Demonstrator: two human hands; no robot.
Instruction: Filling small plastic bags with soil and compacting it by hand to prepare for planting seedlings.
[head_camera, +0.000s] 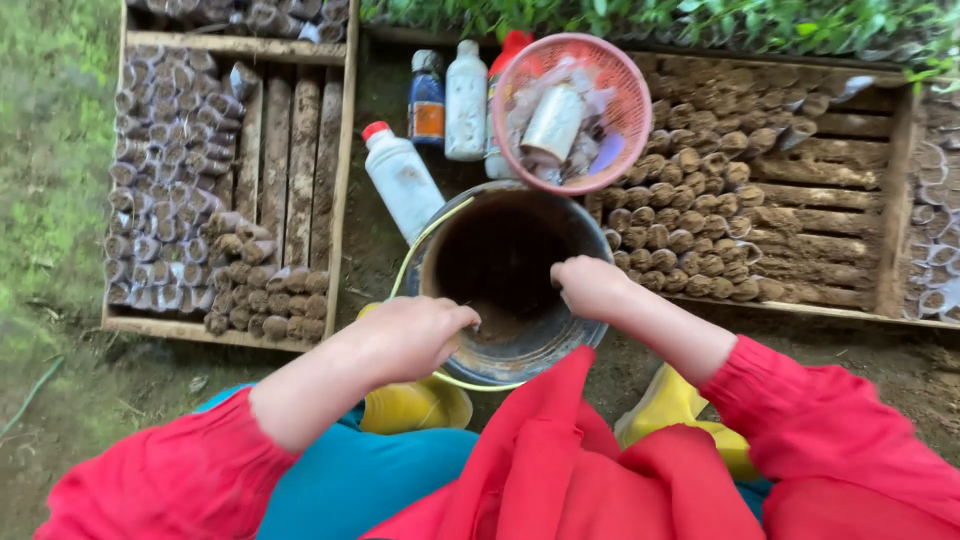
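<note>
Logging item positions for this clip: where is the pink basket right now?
In the head view, the pink basket sits top centre, just behind the bucket, right of the white bottles, against the right-hand wooden tray.

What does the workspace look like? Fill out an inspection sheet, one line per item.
Surface: bare muddy ground between two wooden trays.
Job's things: dark bucket with soil inside and a yellow handle; small soil-filled tubes in the left tray and the right tray.
Clutter: white bottles, a dark bottle, pink basket holding wrapped items.
Grippers: left hand closed at the bucket's near rim; right hand closed over the rim; what they hold is hidden.
Cables: nothing seen.
Surroundings: grass at left, green seedlings along the top, yellow boots below.
</note>
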